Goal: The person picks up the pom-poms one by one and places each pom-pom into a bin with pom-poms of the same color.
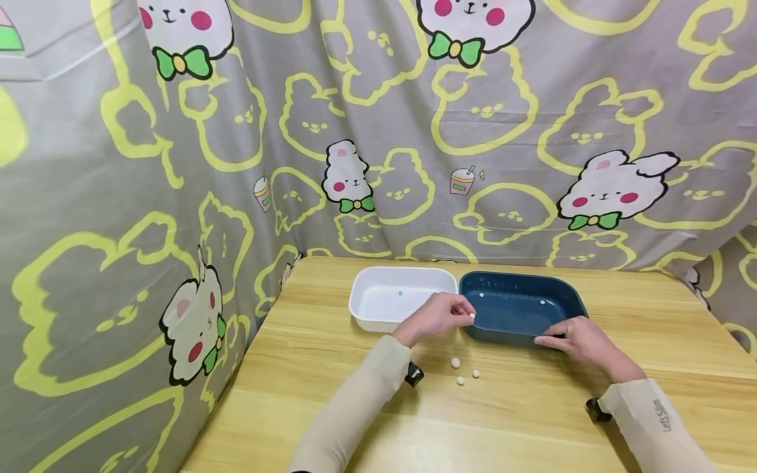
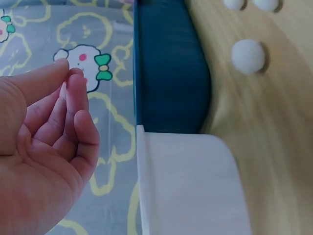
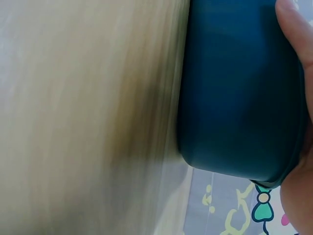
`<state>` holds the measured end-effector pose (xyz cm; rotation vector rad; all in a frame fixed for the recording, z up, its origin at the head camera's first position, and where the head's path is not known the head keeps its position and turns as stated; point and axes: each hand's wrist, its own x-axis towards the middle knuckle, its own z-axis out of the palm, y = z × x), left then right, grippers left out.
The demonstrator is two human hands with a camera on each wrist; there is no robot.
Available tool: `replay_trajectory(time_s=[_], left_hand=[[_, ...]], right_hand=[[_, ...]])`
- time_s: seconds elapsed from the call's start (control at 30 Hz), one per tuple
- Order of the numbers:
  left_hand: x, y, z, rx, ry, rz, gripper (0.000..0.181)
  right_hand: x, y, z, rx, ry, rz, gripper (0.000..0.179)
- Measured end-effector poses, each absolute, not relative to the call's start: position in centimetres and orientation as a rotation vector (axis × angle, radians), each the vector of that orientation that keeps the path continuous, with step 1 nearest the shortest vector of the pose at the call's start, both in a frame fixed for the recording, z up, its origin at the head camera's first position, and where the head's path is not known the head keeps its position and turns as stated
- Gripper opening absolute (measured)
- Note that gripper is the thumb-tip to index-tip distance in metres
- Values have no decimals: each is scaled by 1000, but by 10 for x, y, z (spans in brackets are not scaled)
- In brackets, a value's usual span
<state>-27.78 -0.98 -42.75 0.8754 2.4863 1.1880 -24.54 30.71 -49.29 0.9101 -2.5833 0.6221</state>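
Observation:
My left hand (image 1: 439,314) pinches a small white ball (image 1: 472,316) between thumb and fingertips, above the near left corner of the dark blue bin (image 1: 511,320). In the left wrist view that ball is hidden behind the fingers. At the bin's near right corner, my right hand (image 1: 582,341) grips the rim, its thumb (image 3: 293,24) along the outer wall. Inside the blue bin lie two white balls, one to the left (image 1: 481,295) and one to the right (image 1: 542,302). Three more sit on the table before it, the biggest-looking ball (image 1: 455,362) farthest back.
A white bin (image 1: 378,307) stands against the blue bin's left side, with a small blue spot (image 1: 400,293) on its inside. Both are on a wooden table (image 1: 532,420) close to its back edge. A patterned grey curtain (image 1: 408,125) hangs behind and to the left.

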Motion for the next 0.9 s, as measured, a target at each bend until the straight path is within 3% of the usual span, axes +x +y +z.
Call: replay_trajectory(time_s=[0.33,0.9], left_hand=[[-300,8,-408,874,2569,1031,14],[-329,41,-406,801,2773,556,5]], right_hand=[[-244,311,-491,897,-2611,618,8],[-245,311,-495,872,-2621,606,9]])
